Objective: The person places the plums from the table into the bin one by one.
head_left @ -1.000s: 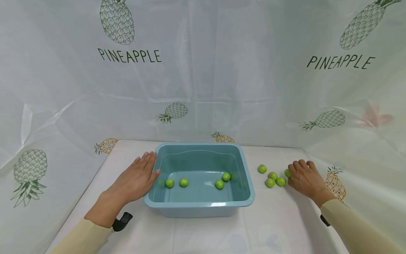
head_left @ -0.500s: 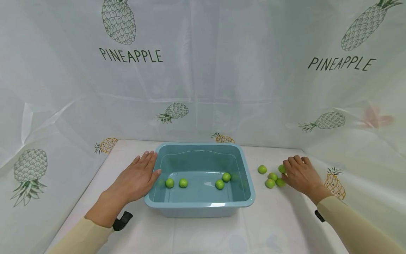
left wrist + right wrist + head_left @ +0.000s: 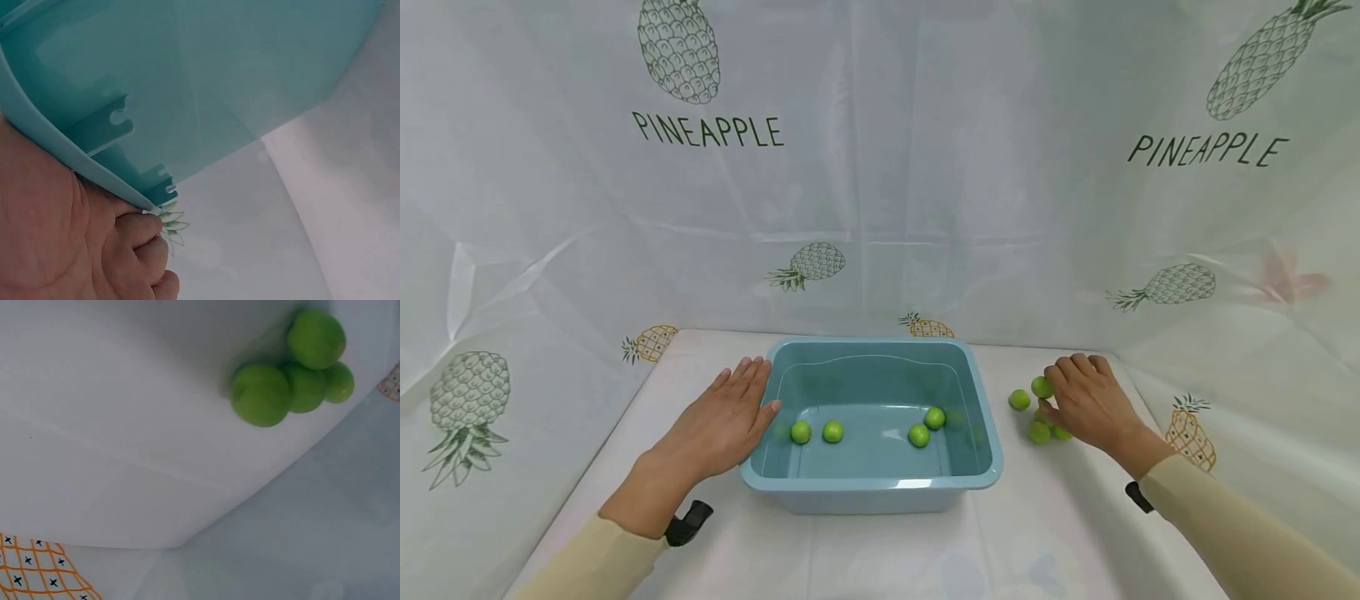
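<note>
A blue plastic basin (image 3: 872,482) stands on the table, with several small round green fruits (image 3: 832,431) on its floor. My left hand (image 3: 718,425) lies along the basin's left rim, palm down, fingers extended and thumb tip over the edge. In the left wrist view its palm and fingers (image 3: 140,244) show beside the rim (image 3: 94,169). Right of the basin, my right hand (image 3: 1093,400) pinches one green fruit (image 3: 1042,387) above a cluster of others (image 3: 1039,432), partly covering them. The right wrist view shows loose fruits (image 3: 260,395) on the table; the hand is outside that view.
A single green fruit (image 3: 1018,400) lies between the basin and the cluster. White sheets printed with pineapples (image 3: 880,167) hang behind and at both sides. The white-covered table (image 3: 880,554) extends in front of the basin.
My right hand has moved left toward the basin, carrying the pinched green fruit from the cluster's right side to above it. The left hand and basin have stayed put.
</note>
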Action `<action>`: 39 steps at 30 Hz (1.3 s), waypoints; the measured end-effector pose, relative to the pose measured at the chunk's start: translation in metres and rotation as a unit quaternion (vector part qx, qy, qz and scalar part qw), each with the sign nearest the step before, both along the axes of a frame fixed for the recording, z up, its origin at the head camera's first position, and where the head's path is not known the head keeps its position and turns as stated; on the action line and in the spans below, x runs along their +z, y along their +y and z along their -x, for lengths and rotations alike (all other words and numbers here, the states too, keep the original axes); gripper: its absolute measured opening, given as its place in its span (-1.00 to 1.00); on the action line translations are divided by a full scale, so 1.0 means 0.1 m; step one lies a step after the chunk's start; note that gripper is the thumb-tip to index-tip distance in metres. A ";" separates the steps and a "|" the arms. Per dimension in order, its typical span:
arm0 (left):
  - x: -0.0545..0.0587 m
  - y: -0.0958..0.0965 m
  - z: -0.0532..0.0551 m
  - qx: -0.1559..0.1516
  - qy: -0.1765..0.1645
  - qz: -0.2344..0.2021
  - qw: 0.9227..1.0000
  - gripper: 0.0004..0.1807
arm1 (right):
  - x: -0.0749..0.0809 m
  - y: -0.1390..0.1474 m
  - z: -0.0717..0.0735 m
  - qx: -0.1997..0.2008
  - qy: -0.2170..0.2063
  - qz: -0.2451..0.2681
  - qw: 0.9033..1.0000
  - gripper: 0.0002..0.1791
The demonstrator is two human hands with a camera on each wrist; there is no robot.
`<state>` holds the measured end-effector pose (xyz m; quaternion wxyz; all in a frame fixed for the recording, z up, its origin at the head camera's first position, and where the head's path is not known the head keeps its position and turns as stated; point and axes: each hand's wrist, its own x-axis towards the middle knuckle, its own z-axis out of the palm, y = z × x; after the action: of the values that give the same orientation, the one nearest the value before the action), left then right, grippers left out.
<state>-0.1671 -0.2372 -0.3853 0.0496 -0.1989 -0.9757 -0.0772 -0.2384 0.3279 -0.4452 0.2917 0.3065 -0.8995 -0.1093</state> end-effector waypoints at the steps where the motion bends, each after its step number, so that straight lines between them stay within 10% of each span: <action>1: 0.00 0.00 0.00 0.000 0.000 -0.001 1.000 -0.26 | 0.02 -0.04 0.01 0.006 0.005 0.003 1.000 -0.52; 8: -0.01 0.00 0.01 -0.001 -0.006 -0.006 1.000 -0.25 | 0.20 -0.30 0.04 0.043 0.050 0.022 0.998 -0.53; 39: -0.04 -0.01 0.01 0.009 -0.020 -0.023 0.999 -0.24 | 0.73 -1.28 -0.08 0.086 -0.033 0.074 0.993 -0.62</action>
<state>-0.1682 -0.2382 -0.3894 0.0354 -0.1878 -0.9761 -0.1036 -0.2303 0.1996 -0.3718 0.2917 0.3635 -0.8847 -0.0071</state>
